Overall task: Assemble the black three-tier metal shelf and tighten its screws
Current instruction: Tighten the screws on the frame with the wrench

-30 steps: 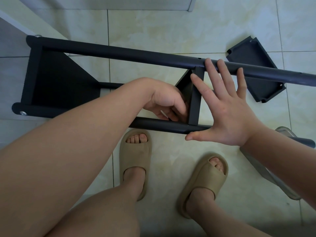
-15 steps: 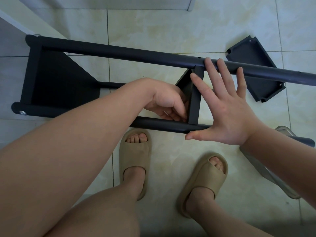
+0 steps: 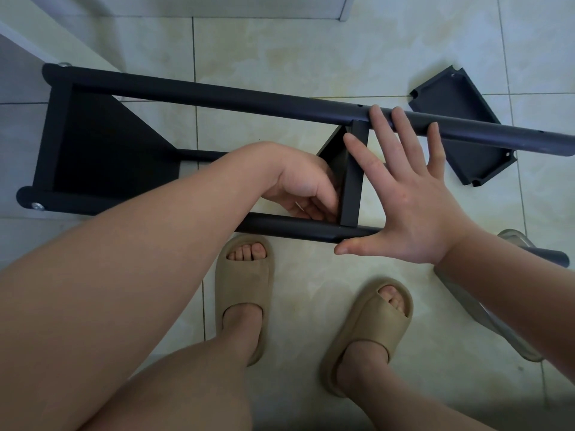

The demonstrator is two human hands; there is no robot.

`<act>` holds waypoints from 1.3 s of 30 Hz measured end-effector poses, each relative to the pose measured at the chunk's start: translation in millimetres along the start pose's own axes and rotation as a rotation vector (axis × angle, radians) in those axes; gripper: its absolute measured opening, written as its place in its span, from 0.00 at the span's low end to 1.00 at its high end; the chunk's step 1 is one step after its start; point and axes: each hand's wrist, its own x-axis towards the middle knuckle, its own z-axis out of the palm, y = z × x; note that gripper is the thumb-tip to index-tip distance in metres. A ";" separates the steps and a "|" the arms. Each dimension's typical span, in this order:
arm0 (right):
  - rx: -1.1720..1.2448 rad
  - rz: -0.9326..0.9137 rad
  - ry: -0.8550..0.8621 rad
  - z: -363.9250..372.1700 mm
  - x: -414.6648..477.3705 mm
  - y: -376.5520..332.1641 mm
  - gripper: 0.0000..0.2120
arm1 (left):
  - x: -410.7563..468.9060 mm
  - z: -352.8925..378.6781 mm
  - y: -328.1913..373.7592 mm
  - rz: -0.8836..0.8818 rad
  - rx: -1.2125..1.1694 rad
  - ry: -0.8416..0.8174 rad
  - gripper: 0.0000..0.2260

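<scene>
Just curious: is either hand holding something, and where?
Right hand grips nothing; it lies flat against the shelf frame. Left hand curls beside the middle tier; contents hidden.

The left arm comes in from the lower left with the wrist bent. The left hand (image 3: 303,188) has its fingers (image 3: 322,209) curled in, and it is hard to tell if they hold anything. The right hand (image 3: 407,197) is flat, back up, with fingers spread wide and thumb out.

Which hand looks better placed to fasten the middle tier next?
Left, probably: the left hand curls at the middle tier where it meets the near pole; the right hand lies flat and spread, bracing.
</scene>
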 end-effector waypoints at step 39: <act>0.007 -0.003 0.001 -0.2 0.4 -0.2 0.62 | 2.3 -1.1 -2.5 -0.002 0.003 0.009 0.07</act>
